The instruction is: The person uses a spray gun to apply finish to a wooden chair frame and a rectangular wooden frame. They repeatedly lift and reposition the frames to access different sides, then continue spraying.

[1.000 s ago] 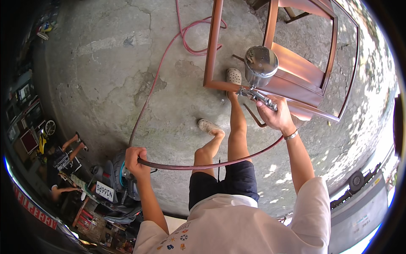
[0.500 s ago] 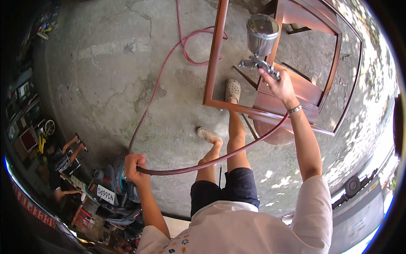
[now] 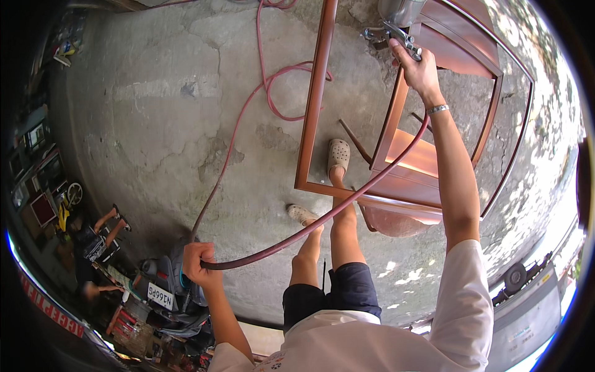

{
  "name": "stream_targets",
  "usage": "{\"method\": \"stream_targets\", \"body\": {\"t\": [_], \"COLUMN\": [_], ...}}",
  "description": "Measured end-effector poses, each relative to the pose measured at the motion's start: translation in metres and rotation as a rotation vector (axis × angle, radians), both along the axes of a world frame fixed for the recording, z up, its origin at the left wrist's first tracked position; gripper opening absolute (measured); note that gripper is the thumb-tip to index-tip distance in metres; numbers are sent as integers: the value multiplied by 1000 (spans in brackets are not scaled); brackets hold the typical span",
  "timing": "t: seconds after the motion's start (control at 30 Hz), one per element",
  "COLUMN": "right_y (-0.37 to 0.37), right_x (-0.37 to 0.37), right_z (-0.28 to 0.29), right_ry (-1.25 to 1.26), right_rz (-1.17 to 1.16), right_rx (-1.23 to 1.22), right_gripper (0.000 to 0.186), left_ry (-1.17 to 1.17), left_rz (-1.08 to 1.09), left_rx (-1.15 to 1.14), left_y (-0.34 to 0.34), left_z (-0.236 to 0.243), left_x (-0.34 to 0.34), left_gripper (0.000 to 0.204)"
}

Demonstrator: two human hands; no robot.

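My right hand [image 3: 419, 71] is closed around the handle of a metal spray gun [image 3: 390, 36], whose silver cup is partly cut off by the top edge. The gun is held over the far part of a reddish-brown wooden frame [image 3: 305, 142]. A dark red hose [image 3: 334, 216] runs in a curve from beneath my right wrist to my left hand. My left hand [image 3: 198, 263] grips this hose at the lower left, well apart from the frame. Inside the outer frame lies a second wooden frame with shiny brown panels [image 3: 414, 155].
Loops of hose [image 3: 282, 87] lie on the cracked concrete floor [image 3: 149, 136]. A motorcycle [image 3: 180, 273] stands at the lower left, near a person [image 3: 93, 245] among clutter. A round reddish stool seat [image 3: 400, 224] shows under the frame. A grey vehicle [image 3: 527, 310] is at the lower right.
My right hand has carried the spray gun farther away, toward the top edge. The frame appears lower in view, and the hose between my hands has shifted with the gun. My left hand keeps its grip.
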State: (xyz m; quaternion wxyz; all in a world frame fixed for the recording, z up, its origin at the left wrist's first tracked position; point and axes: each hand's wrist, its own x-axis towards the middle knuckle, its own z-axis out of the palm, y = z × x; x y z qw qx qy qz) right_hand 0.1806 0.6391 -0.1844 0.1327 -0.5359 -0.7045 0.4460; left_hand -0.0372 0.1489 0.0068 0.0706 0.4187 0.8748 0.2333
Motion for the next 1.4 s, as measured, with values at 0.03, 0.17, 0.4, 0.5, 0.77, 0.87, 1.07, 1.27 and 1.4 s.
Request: {"method": "stream_targets", "body": {"t": [0.03,0.17,0.4,0.5,0.77,0.87,1.07,1.27,1.4], "right_y": [11,41,92,91,86,68,-30,-140,-209], "right_x": [-4,-26,-58,-79,-69,-40,10,63,91], "right_z": [-3,-5,-11,17,16,12,31,54,72], "right_ry": [-18,20,324,407,370,268,159,51,-17], "right_rz": [-8,-50,-163,-312,-361,-214,-137,-18,92], "right_rx": [3,47,55,27,245,293,40,-121,-127], "right_gripper": [50,52,35,37,39,43,47,37,32], "left_ry": [-10,-25,-60,-71,-117,-98,-59,-19,-33], "left_rz": [-2,53,102,113,232,164,89,9,-32], "left_rx": [4,31,33,40,96,79,10,38,92], "left_y": [3,11,22,22,15,6,-12,-38,-62], "left_z": [0,-4,-4,-4,-7,-7,-5,-5,-6], "left_x": [-1,-2,-3,-1,6,4,5,5,7], "left_gripper": [40,38,38,37,41,42,42,42,34]}}
